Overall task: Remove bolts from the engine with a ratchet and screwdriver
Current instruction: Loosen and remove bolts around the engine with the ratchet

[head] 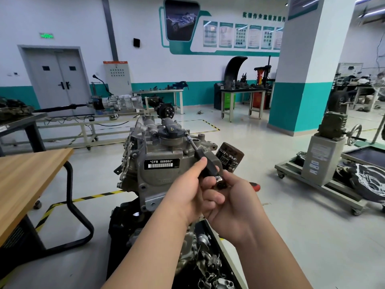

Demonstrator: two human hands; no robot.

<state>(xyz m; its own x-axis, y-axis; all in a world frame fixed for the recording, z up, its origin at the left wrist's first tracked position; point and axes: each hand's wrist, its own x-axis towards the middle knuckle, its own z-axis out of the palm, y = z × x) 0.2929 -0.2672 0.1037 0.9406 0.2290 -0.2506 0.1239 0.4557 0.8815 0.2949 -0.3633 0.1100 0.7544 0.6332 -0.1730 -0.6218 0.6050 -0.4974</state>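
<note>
A grey engine with a black "CFB 666660" label stands upright in front of me. A black-handled driver slants up to a bolt beside the black oil cap. My left hand grips the driver's black handle. My right hand holds the ratchet head at the handle's lower end; a red-orange handle tip sticks out behind this hand.
A rusty oil filter juts from the engine's right side. A wooden table stands at the left. A tray of loose metal parts lies below my arms. An engine stand is at the right, workbenches behind.
</note>
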